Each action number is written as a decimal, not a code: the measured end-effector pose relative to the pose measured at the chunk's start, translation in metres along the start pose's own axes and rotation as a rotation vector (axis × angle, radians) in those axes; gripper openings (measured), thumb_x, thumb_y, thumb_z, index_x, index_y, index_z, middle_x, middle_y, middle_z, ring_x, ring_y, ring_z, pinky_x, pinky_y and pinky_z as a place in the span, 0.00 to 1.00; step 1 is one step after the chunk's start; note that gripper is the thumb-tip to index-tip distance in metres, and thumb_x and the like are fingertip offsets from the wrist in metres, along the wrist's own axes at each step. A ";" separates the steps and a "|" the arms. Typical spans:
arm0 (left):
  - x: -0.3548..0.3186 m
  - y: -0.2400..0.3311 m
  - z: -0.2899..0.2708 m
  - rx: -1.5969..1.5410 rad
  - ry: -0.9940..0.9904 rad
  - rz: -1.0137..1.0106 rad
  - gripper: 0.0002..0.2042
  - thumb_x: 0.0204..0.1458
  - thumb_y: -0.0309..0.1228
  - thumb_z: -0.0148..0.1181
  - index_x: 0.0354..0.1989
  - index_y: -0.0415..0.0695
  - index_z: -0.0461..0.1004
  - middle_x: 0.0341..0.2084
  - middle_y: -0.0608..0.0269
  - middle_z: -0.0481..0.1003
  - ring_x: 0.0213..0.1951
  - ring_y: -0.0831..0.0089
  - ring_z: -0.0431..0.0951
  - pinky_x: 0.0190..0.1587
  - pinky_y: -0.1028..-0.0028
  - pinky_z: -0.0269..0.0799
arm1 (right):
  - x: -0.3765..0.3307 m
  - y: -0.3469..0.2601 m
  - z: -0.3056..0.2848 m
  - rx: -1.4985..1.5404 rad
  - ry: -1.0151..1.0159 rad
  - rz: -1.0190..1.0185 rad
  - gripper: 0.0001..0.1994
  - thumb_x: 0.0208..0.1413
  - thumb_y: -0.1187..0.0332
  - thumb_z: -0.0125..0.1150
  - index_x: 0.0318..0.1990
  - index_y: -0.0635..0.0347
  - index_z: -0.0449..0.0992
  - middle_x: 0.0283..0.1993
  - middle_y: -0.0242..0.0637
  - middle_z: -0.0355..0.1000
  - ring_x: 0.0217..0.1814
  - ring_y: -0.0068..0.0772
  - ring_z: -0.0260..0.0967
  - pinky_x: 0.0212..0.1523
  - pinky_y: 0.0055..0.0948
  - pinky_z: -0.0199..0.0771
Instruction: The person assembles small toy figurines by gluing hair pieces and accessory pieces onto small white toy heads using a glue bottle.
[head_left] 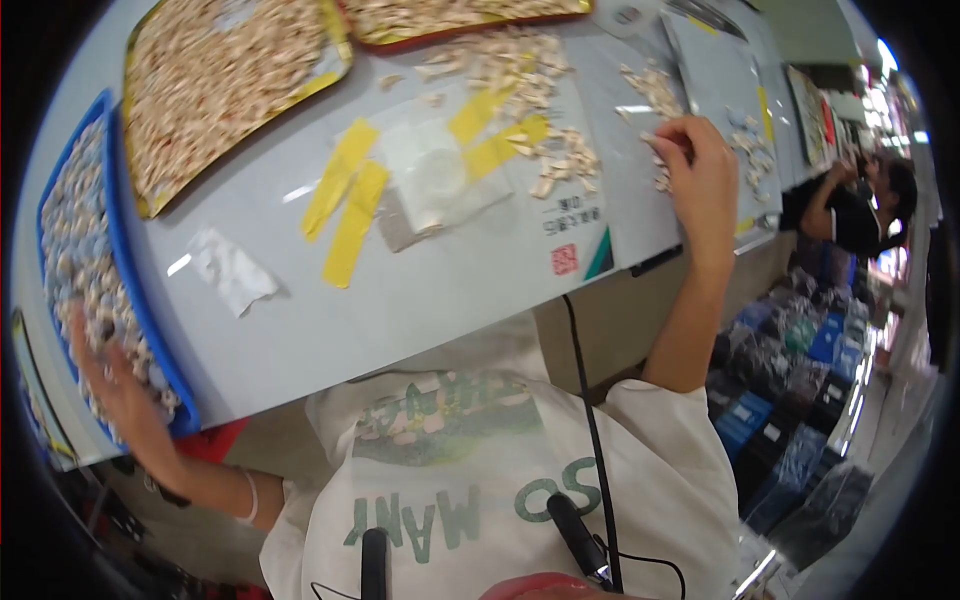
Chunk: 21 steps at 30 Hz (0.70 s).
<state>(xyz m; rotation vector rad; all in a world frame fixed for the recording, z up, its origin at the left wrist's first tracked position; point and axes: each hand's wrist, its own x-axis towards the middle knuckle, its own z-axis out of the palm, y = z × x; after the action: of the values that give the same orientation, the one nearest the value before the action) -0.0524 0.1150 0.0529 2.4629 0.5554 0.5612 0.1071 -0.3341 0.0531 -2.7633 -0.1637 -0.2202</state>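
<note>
Grey worktop [440,290] spans the view. Blue tray [150,330] of small pale pieces at 9 o'clock; left hand [115,385] lies flat in it, fingers spread. Loose pale pieces [545,150] at 1 o'clock; right hand [700,180] over them, fingers curled together, grip unclear. Yellow tape strips [345,200] at 11.

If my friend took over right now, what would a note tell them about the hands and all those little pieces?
Left hand: spread flat in the blue plastic tray of small pale pieces, at the table's left edge.
Right hand: fingers curled at the loose pale pieces scattered on the grey table; whether it pinches one cannot be told.
Two yellow-rimmed trays at the far side are full of pieces.
Left: loose pieces lie between yellow tape strips.
</note>
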 end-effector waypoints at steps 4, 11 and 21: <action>-0.001 0.007 0.007 0.292 -0.065 0.127 0.15 0.54 0.33 0.42 0.49 0.44 0.65 0.51 0.58 0.60 0.54 0.65 0.58 0.53 0.70 0.55 | 0.000 0.010 -0.002 -0.102 -0.053 -0.132 0.03 0.42 0.76 0.52 0.26 0.65 0.65 0.25 0.41 0.63 0.28 0.39 0.60 0.30 0.30 0.60; -0.007 -0.006 -0.012 0.276 -0.026 0.008 0.11 0.51 0.29 0.45 0.42 0.44 0.69 0.44 0.59 0.66 0.48 0.66 0.62 0.50 0.72 0.56 | -0.008 0.018 -0.007 -0.026 0.056 0.040 0.07 0.50 0.73 0.50 0.36 0.64 0.69 0.27 0.34 0.65 0.25 0.23 0.57 0.30 0.21 0.60; 0.004 -0.021 -0.013 -0.067 0.310 0.004 0.10 0.43 0.22 0.56 0.36 0.40 0.71 0.35 0.61 0.70 0.37 0.74 0.70 0.39 0.78 0.67 | -0.010 -0.011 -0.012 0.203 0.064 0.062 0.07 0.49 0.76 0.52 0.36 0.66 0.71 0.34 0.32 0.69 0.36 0.19 0.63 0.39 0.17 0.62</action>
<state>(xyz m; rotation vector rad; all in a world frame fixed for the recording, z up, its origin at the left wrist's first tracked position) -0.0611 0.1381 0.0514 2.3274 0.6407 0.9568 0.0939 -0.3294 0.0661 -2.5518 -0.0789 -0.2602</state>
